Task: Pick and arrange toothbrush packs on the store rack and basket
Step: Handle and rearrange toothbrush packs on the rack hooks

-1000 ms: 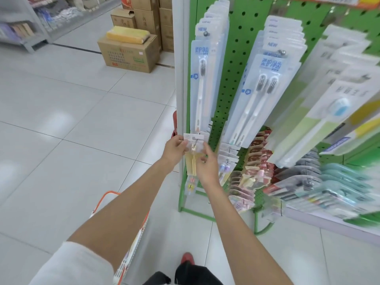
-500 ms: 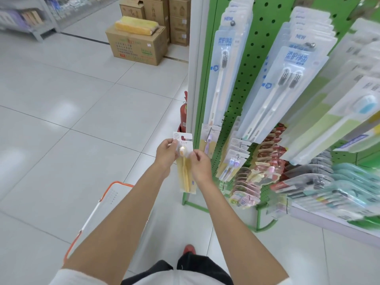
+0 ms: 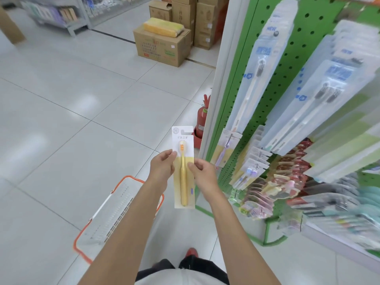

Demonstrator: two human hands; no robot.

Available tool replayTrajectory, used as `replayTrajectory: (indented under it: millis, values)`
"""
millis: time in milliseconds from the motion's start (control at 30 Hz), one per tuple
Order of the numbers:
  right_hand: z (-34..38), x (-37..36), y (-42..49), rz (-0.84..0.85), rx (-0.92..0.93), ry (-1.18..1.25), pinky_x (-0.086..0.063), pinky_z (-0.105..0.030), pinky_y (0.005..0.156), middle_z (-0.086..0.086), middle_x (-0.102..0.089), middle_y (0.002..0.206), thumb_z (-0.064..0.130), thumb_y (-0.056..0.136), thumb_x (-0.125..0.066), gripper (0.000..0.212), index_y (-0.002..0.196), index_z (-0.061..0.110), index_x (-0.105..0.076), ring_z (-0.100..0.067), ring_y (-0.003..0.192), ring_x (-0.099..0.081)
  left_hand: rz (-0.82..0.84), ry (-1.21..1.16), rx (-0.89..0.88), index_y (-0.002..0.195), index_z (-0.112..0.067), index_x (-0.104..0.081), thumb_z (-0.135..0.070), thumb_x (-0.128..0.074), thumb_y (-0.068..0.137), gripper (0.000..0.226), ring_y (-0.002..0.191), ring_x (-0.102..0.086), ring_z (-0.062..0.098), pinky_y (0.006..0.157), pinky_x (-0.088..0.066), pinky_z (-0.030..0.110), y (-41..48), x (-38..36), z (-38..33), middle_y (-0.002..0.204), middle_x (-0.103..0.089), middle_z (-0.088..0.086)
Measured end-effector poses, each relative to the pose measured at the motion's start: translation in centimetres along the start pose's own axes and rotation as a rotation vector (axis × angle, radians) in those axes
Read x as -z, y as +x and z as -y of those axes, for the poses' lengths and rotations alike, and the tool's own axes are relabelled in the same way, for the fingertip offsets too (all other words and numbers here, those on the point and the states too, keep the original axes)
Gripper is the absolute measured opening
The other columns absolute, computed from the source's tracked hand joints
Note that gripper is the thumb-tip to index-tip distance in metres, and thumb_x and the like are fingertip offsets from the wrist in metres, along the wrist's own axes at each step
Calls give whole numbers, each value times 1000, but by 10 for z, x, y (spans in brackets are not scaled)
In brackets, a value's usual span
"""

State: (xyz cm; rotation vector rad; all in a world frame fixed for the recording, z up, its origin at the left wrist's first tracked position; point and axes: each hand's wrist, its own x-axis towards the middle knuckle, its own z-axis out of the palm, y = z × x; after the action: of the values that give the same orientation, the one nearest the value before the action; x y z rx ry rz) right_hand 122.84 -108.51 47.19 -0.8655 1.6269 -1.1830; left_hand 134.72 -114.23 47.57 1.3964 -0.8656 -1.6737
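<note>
Shop: pegboard rack (image 3: 304, 48) of toothbrush packs (image 3: 255, 79)

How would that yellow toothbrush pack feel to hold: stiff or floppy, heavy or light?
Probably fairly stiff: the toothbrush pack stands flat and upright though the left hand and right hand pinch only its side edges. Likely light, since fingertips alone carry it. Its plastic front may be slightly slippery.

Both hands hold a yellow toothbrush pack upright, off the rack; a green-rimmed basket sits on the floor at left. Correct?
No: the head view shows the basket has an orange rim, not green. Otherwise right: left hand and right hand pinch the toothbrush pack upright, off the rack.
</note>
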Motion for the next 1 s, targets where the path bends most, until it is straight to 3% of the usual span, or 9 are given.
replayTrajectory:
  millis: [200, 367, 467, 567, 633, 733, 800, 900, 1000]
  values:
    - [-13, 4, -1, 236, -16, -51, -41, -29, 67, -2, -67, 79, 15, 96, -58, 17, 89, 22, -73, -15, 76, -55, -2, -250, 81, 114, -4, -61, -11, -53, 100, 18, 48, -41, 6, 46, -34, 15, 5, 9, 3, 64, -56, -4]
    - [-21, 4, -3, 170, 5, -24, -39, -28, 71, -1, -64, 82, 15, 97, -55, 23, 87, 24, -74, -14, 77, -54, -31, -196, 81, 129, -10, -56, -20, -57, 99, 32, 65, -52, 10, 64, -47, 19, 4, 7, 12, 89, -58, 2]
    - [-19, -1, -4, 194, 96, -136, -43, -17, 83, 11, -64, 114, 17, 101, -48, 30, 116, 34, -67, 3, 94, -58, 117, -83, 42, 139, -20, -43, -32, -55, 99, 43, 106, -62, 10, 90, -50, 29, -2, -2, 16, 124, -58, 3]
    - [-26, -9, -4, 262, 55, -363, -29, -39, 117, 5, -21, 160, 33, 100, -49, 43, 142, 40, -47, -11, 145, -22, 170, -146, 63, 138, -17, -47, -27, -48, 103, 37, 116, -62, 21, 84, -55, 34, -7, -9, 21, 130, -61, 7]
    - [-25, -6, -8, 233, 19, -378, -22, -42, 120, 8, -11, 162, 38, 98, -53, 47, 144, 43, -43, -14, 149, -10, 76, -185, 80, 133, -6, -53, -17, -43, 105, 32, 115, -62, 33, 93, -52, 44, -3, -3, 22, 125, -64, 15]
    - [-26, 9, -13, 207, -53, -269, -39, -31, 103, 6, -34, 151, 32, 97, -59, 61, 151, 32, -31, -13, 135, -41, 52, -286, 109, 131, 0, -53, -17, -40, 105, 33, 105, -62, 36, 98, -46, 51, 3, 11, 22, 117, -63, 18]
    - [-27, 17, -13, 269, -115, -178, -48, -24, 81, 6, -61, 128, 27, 95, -63, 48, 140, 27, -48, -6, 105, -64, 51, -294, 104, 128, -3, -54, -20, -41, 105, 31, 98, -63, 33, 95, -48, 52, 4, 16, 20, 113, -64, 16]
    - [-28, 21, -13, 320, -114, -209, -47, -18, 68, 7, -76, 90, 22, 95, -63, 13, 101, 17, -74, -1, 75, -69, 41, -277, 94, 126, -5, -55, -20, -42, 105, 29, 96, -64, 31, 91, -50, 51, 4, 17, 19, 109, -66, 14]
    - [-26, 23, -14, 329, -125, -179, -45, -11, 62, 9, -75, 84, 20, 94, -65, 13, 97, 13, -75, 1, 70, -68, 48, -291, 95, 124, -5, -56, -21, -42, 105, 28, 96, -64, 32, 90, -50, 50, 4, 18, 18, 107, -66, 13]
